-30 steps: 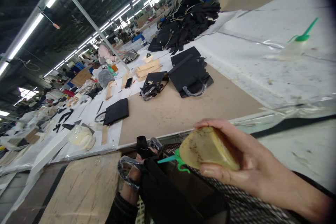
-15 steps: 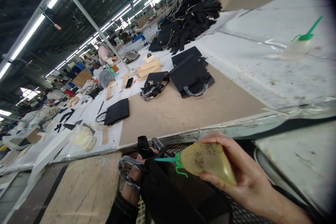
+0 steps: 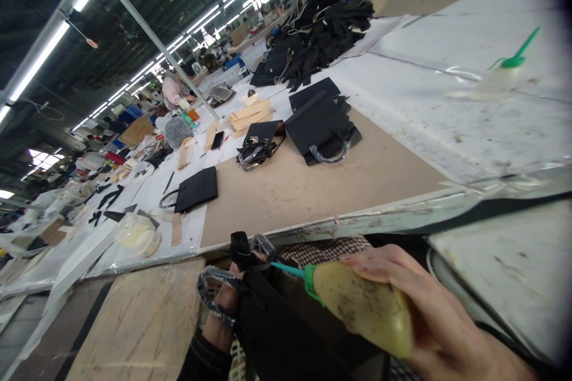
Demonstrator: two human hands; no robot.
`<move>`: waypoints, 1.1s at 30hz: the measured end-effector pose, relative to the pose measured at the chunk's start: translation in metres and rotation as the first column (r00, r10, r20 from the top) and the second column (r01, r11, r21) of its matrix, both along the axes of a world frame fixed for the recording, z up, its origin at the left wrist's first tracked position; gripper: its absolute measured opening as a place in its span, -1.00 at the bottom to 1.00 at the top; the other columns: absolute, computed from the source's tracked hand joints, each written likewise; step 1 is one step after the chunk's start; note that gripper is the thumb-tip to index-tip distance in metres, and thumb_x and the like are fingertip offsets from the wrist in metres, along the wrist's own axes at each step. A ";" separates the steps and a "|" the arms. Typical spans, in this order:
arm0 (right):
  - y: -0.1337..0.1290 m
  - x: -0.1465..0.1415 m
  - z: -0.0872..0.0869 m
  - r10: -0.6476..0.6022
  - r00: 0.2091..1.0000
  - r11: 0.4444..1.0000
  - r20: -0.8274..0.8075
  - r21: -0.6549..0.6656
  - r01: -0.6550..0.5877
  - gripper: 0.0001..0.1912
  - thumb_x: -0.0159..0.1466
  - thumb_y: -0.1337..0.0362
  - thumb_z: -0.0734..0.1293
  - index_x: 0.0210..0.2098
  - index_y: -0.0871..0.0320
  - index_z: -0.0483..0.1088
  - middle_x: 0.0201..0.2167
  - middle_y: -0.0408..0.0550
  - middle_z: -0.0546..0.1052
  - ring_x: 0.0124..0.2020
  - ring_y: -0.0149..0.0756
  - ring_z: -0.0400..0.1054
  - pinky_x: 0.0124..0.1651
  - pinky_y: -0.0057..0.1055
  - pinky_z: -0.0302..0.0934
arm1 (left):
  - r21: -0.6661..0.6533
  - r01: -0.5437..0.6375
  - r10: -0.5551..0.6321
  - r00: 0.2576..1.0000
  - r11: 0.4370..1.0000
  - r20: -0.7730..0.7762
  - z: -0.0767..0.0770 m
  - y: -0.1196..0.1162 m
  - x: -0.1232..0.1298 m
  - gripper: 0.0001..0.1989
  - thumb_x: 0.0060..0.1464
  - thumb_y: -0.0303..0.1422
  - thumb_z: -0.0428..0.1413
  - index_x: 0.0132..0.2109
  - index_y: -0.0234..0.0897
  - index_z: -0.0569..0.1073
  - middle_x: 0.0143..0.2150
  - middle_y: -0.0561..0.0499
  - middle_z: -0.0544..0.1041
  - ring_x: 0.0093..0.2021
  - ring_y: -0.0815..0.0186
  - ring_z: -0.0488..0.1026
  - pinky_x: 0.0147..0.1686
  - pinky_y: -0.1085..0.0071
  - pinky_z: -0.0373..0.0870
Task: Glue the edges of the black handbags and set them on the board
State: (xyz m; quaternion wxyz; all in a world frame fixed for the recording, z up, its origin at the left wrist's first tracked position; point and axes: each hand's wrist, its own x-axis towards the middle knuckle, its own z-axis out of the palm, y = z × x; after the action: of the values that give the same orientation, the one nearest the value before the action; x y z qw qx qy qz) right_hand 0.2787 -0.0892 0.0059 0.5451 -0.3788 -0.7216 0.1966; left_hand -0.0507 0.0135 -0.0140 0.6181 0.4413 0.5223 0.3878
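Low in the view, a black bag with plastic-wrapped handles hangs in front of the table edge. My left hand grips its upper edge between the handles, partly hidden by a handle and a black flap. My right hand is wrapped round a yellowish squeeze bottle with a green cap. The bottle's thin teal nozzle points left, its tip at the bag's opening close to my left hand. Whether the tip touches the bag, I cannot tell.
On the table lie black bags, a smaller bag, tan pieces, a phone and a tub of pale glue. Another green-capped bottle lies at right. A person is far back.
My right hand has tilted the bottle, its base now lower and its nozzle sloping up to the left. The nozzle tip has shifted slightly right and up. My left hand keeps its grip.
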 end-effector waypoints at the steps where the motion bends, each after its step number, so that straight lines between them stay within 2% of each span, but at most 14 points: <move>1: 0.000 -0.001 -0.001 -0.026 0.999 1.000 -0.026 -0.013 0.025 -0.12 0.09 0.44 0.39 0.35 -0.13 0.12 0.07 0.09 0.51 0.00 0.14 0.49 -0.06 -0.03 0.52 | 0.001 -0.002 0.002 1.000 1.000 -0.002 -0.001 0.000 0.000 -0.71 -0.11 -0.17 0.39 -0.23 -0.19 0.65 -0.20 -0.05 0.68 0.06 -0.06 0.55 0.12 0.13 0.48; 4: 0.000 -0.005 -0.004 -0.047 0.998 0.998 -0.049 -0.033 0.045 -0.15 0.10 0.44 0.42 0.32 -0.12 0.15 0.04 0.09 0.50 -0.01 0.14 0.47 -0.09 -0.03 0.52 | 0.008 -0.005 0.005 1.000 1.000 -0.011 -0.001 0.002 -0.001 -0.71 -0.14 -0.17 0.41 -0.24 -0.17 0.65 -0.21 -0.04 0.68 0.07 -0.07 0.54 0.14 0.12 0.46; 8: 0.003 -0.009 -0.009 -0.025 0.999 0.999 -0.039 -0.033 0.024 -0.15 0.13 0.50 0.41 0.34 -0.05 0.12 0.07 0.10 0.47 0.06 0.07 0.43 0.01 -0.07 0.48 | 0.015 -0.003 0.004 0.999 1.000 -0.032 0.004 0.003 0.005 -0.73 -0.10 -0.15 0.39 -0.26 -0.17 0.66 -0.21 -0.04 0.69 0.07 -0.06 0.54 0.18 0.13 0.43; 12: 0.004 -0.009 -0.015 -0.011 0.999 1.000 -0.031 -0.003 0.011 -0.16 0.14 0.52 0.40 0.35 0.01 0.11 0.11 0.13 0.45 0.10 0.02 0.41 0.09 -0.10 0.44 | 0.008 0.014 -0.013 0.999 1.000 -0.038 0.012 0.002 0.013 -0.68 -0.13 -0.13 0.40 -0.23 -0.19 0.66 -0.26 -0.06 0.69 0.02 -0.07 0.55 0.11 0.11 0.48; 15: 0.002 -0.006 -0.019 -0.017 1.000 1.000 0.008 0.017 0.017 -0.20 0.17 0.52 0.38 0.35 0.10 0.12 0.12 0.17 0.44 0.12 0.01 0.39 0.09 -0.13 0.44 | -0.010 0.086 -0.087 0.995 0.996 -0.048 0.014 0.002 0.014 -0.65 -0.08 -0.08 0.36 -0.22 -0.21 0.65 -0.26 -0.09 0.67 -0.05 -0.04 0.58 0.01 0.13 0.54; 18: -0.001 -0.003 -0.017 -0.043 0.999 0.997 0.033 0.064 0.041 -0.24 0.21 0.51 0.36 0.36 0.16 0.14 0.12 0.21 0.45 0.12 0.02 0.40 0.09 -0.13 0.44 | -0.022 0.171 -0.172 0.984 0.985 -0.049 0.016 0.009 0.011 -0.60 -0.14 -0.06 0.38 -0.21 -0.23 0.64 -0.27 -0.10 0.65 -0.15 -0.01 0.59 -0.12 0.15 0.57; 22: 0.000 -0.001 -0.002 -0.134 0.990 0.990 -0.044 0.036 0.135 -0.32 0.23 0.38 0.46 0.29 0.10 0.21 0.03 0.15 0.50 0.01 -0.01 0.45 0.00 -0.20 0.47 | -0.079 0.268 -0.274 0.959 0.960 -0.076 0.030 0.028 0.009 -0.74 -0.14 -0.28 0.39 -0.26 -0.26 0.63 -0.37 -0.03 0.62 -0.31 0.12 0.56 -0.25 0.27 0.52; 25: 0.002 0.005 0.004 -0.302 0.949 0.951 -0.090 -0.102 0.292 -0.47 0.28 0.19 0.47 0.19 0.03 0.29 -0.03 0.07 0.50 -0.07 -0.07 0.47 -0.09 -0.28 0.48 | -0.147 0.380 -0.399 0.908 0.913 -0.132 0.045 0.045 0.012 -0.83 -0.13 -0.43 0.37 -0.31 -0.31 0.62 -0.38 0.02 0.60 -0.37 0.24 0.50 -0.29 0.37 0.44; 27: 0.001 0.011 0.002 -0.381 0.921 0.904 -0.086 -0.242 0.352 -0.53 0.31 0.07 0.44 0.15 -0.02 0.31 -0.06 0.01 0.51 -0.15 -0.12 0.50 -0.15 -0.32 0.49 | -0.199 0.509 -0.539 0.828 0.838 -0.155 0.048 0.055 0.016 -0.80 -0.11 -0.42 0.37 -0.25 -0.33 0.62 -0.31 0.01 0.61 -0.35 0.25 0.48 -0.28 0.38 0.43; 30: -0.001 0.023 -0.009 -0.384 0.920 0.853 -0.083 -0.414 0.318 -0.56 0.32 0.01 0.42 0.13 -0.06 0.32 -0.14 -0.06 0.54 -0.26 -0.18 0.53 -0.26 -0.39 0.49 | -0.253 0.659 -0.702 0.696 0.708 -0.151 0.033 0.067 0.027 -0.74 -0.10 -0.39 0.37 -0.21 -0.37 0.63 -0.27 -0.02 0.63 -0.33 0.27 0.47 -0.27 0.39 0.43; 31: -0.001 0.027 -0.014 -0.370 0.927 0.842 -0.070 -0.446 0.303 -0.56 0.32 0.01 0.42 0.12 -0.06 0.32 -0.16 -0.07 0.55 -0.27 -0.19 0.53 -0.27 -0.39 0.48 | -0.260 0.680 -0.723 0.676 0.686 -0.140 0.025 0.070 0.031 -0.75 -0.11 -0.39 0.38 -0.22 -0.38 0.63 -0.28 -0.01 0.63 -0.34 0.29 0.46 -0.27 0.40 0.43; 33: -0.002 0.032 -0.022 -0.331 0.944 0.834 -0.011 -0.472 0.287 -0.55 0.30 0.00 0.43 0.10 -0.06 0.32 -0.14 -0.07 0.55 -0.26 -0.18 0.53 -0.24 -0.36 0.49 | -0.261 0.687 -0.728 0.678 0.678 -0.106 0.008 0.072 0.040 -0.77 -0.10 -0.40 0.37 -0.24 -0.37 0.63 -0.29 0.01 0.63 -0.35 0.31 0.46 -0.27 0.42 0.44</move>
State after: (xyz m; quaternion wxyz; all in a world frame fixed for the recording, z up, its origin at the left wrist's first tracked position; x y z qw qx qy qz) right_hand 0.3111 -0.0910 -0.0158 0.4960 -0.5998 -0.5569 0.2899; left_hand -0.0109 0.0860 -0.0055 0.7049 0.5817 0.4055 0.0159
